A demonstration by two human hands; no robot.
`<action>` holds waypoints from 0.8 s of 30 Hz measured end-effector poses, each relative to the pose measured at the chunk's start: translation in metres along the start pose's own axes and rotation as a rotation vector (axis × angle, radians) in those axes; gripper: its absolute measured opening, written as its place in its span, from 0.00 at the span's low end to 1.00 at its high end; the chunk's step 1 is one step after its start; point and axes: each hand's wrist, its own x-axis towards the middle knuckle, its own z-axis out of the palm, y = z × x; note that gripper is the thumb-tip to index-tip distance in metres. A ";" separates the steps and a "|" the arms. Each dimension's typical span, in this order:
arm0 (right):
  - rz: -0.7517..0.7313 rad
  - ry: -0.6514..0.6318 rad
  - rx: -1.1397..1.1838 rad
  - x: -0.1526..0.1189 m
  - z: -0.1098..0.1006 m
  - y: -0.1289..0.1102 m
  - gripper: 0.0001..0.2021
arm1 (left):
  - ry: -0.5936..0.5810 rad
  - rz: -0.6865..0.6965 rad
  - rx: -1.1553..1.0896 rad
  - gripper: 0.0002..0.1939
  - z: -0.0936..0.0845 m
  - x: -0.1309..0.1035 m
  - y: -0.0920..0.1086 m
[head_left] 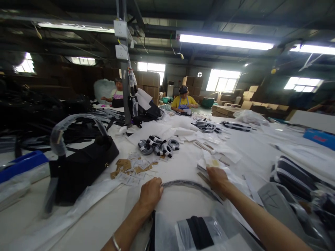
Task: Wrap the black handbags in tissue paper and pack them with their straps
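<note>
My left hand (151, 194) is closed round one end of a dark, plastic-wrapped handle (192, 183), which arches to the right over the white table. My right hand (217, 177) is closed at the stack of white papers and thin packets (209, 162), beside the handle's right part; its fingertips are hidden, so what it grips is unclear. Below both hands lies a clear plastic-wrapped piece with a black band (199, 232). A black handbag (83, 167) with a wrapped handle stands at the left. Brown and white tags (133, 167) lie between bag and hands.
Coiled wrapped straps (159, 145) lie beyond my hands on the white table (251, 146). A blue holder (23, 165) is at far left, a grey container (280, 205) at right. A metal post (125, 76) rises behind. Two people (184, 101) sit across the table.
</note>
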 end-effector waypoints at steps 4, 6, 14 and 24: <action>-0.028 0.061 -0.012 0.028 -0.015 -0.022 0.10 | 0.025 -0.033 -0.106 0.09 0.006 -0.006 -0.010; -0.103 0.112 0.014 0.047 -0.024 -0.051 0.12 | 0.038 -0.037 -0.154 0.08 0.010 -0.006 -0.013; -0.216 0.175 0.140 0.116 -0.027 -0.174 0.28 | 0.051 -0.037 -0.221 0.09 0.024 0.002 -0.014; -0.113 0.063 0.133 0.050 -0.073 -0.143 0.31 | 0.052 -0.042 -0.188 0.07 0.019 0.004 -0.011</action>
